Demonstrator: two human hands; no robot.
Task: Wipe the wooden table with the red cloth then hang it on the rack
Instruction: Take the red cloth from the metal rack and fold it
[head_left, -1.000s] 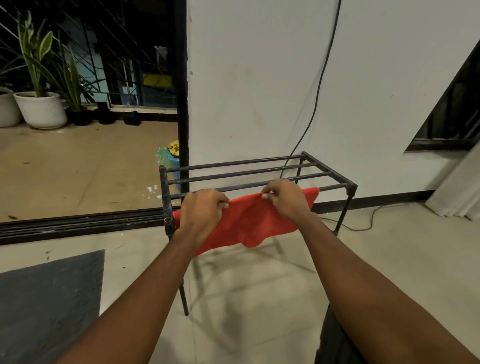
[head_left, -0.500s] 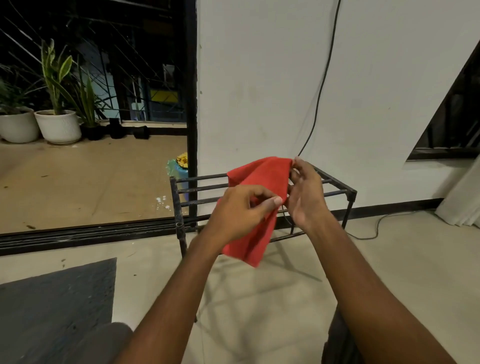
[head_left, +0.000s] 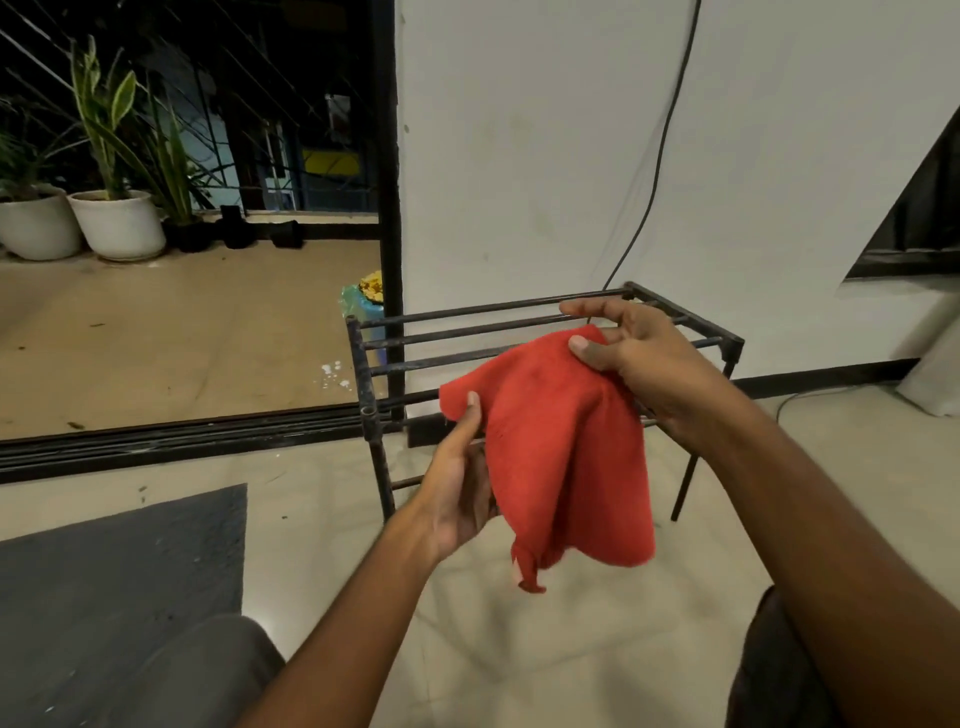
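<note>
The red cloth hangs loose in the air in front of the black metal rack, off its bars. My right hand pinches the cloth's top corner between thumb and fingers, just above the rack's right half. My left hand holds the cloth's left edge lower down, thumb on the front and fingers hidden behind the fabric. The wooden table is out of view.
The rack stands against a white wall with a black cable running down it. A sliding-door track and patio with potted plants lie to the left. A grey mat covers the floor at lower left.
The cloth, draped on the rack's front bar a second ago, has been lifted off. It now hangs lower and wider between my hands, with my left hand dropped to its left edge.
</note>
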